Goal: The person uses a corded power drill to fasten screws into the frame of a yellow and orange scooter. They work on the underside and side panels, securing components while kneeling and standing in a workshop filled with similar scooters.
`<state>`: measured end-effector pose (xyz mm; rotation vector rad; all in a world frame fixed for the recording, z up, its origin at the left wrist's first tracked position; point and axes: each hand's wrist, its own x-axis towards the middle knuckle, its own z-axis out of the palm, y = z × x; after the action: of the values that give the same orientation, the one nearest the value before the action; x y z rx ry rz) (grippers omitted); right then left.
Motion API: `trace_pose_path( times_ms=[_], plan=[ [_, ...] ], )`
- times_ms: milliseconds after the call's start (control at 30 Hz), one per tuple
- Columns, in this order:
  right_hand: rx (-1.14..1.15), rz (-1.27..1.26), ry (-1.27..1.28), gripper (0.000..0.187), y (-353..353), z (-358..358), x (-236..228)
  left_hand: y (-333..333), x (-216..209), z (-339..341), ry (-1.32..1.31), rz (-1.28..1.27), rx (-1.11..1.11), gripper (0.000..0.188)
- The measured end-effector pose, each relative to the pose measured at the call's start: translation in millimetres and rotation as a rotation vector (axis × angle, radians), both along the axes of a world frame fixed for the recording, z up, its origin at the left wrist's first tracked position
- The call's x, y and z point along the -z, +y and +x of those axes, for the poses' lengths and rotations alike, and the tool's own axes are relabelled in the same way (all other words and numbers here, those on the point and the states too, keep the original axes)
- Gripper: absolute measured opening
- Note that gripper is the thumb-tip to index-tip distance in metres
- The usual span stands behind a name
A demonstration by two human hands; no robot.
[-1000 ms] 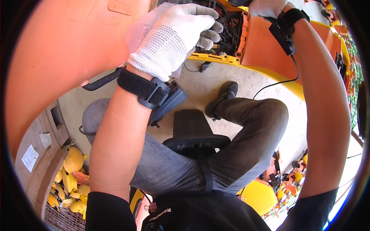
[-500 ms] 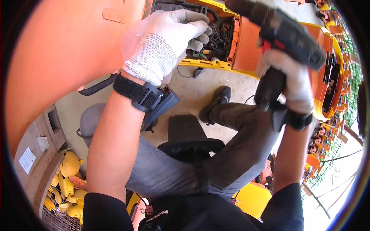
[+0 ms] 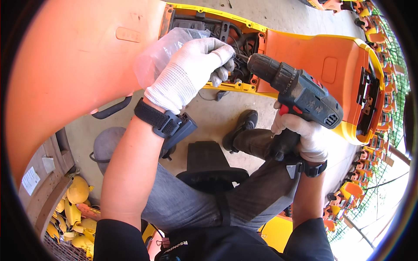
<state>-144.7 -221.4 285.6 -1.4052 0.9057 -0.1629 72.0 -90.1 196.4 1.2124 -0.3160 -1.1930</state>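
My left hand (image 3: 198, 63), in a white knit glove with grey fingertips, is closed with thumb and forefinger pinched together. A clear plastic bag (image 3: 159, 54) bulges out from behind it, apparently gripped in the palm. Whether the fingertips also hold something small cannot be made out. My right hand (image 3: 300, 130), gloved too, is wrapped around the grip of a black and red cordless drill (image 3: 305, 93). The drill's chuck points left toward my left fingertips, with a thin bit in front of it. Both hands are over an open compartment (image 3: 248, 43) with dark wiring inside.
An orange body with yellow edging (image 3: 311, 56) surrounds the compartment; a large orange panel (image 3: 82, 52) rises at left. Below it is a black handle (image 3: 112, 107). Yellow parts (image 3: 78, 209) lie in a crate at lower left. Rows of orange parts (image 3: 350, 191) line the right.
The drill has swung down and left, bringing its chuck close to my left fingertips. My left hand has shifted slightly downward, still closed, and more of the plastic bag shows.
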Motion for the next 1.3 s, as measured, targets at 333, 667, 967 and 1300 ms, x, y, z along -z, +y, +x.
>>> trace_pose_path(
  times_ms=[333, 667, 967, 1300],
  plan=[
    [-0.006, -0.072, 0.009, 0.031, 3.4, -0.8, 1.2, -0.8, -3.9, -2.9, 0.010, 0.086, 0.003, 0.019],
    [0.007, -0.086, 0.009, 0.032, 5.0, 0.7, -4.9, -2.0, -4.9, -4.7, -0.027, 0.111, 0.032, 0.023],
    [-0.064, -0.101, 0.012, 0.037, -3.3, -2.6, -5.2, -0.5, -7.6, -4.1, -0.005, 0.124, 0.019, 0.023],
    [-0.348, -0.610, 0.220, 0.028, -4.1, -5.9, -16.0, 2.2, -8.3, -3.5, -0.102, 0.196, 0.075, 0.025]
  ],
)
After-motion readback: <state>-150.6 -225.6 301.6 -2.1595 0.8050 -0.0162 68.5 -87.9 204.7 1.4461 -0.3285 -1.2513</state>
